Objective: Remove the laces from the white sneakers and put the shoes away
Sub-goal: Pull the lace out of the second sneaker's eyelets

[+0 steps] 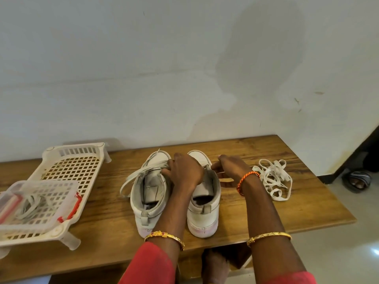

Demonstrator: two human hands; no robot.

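Note:
Two white sneakers stand side by side on the wooden table (266, 206), heels toward me. The left sneaker (149, 193) still carries a white lace (131, 179) that loops out to its left. My left hand (184, 171) lies over the gap between the shoes, its fingers curled on the lace and tongue of the left sneaker. My right hand (229, 167) is beside the right sneaker (205, 206) and pinches a lace end near its eyelets. A loose pile of white lace (272, 179) lies on the table to the right.
A white perforated plastic rack (69, 173) stands at the table's left. A clear lidded box (34, 199) with red clips holds laces on it. The wall runs behind the table. A person's foot in a sandal (357, 180) is on the floor at right.

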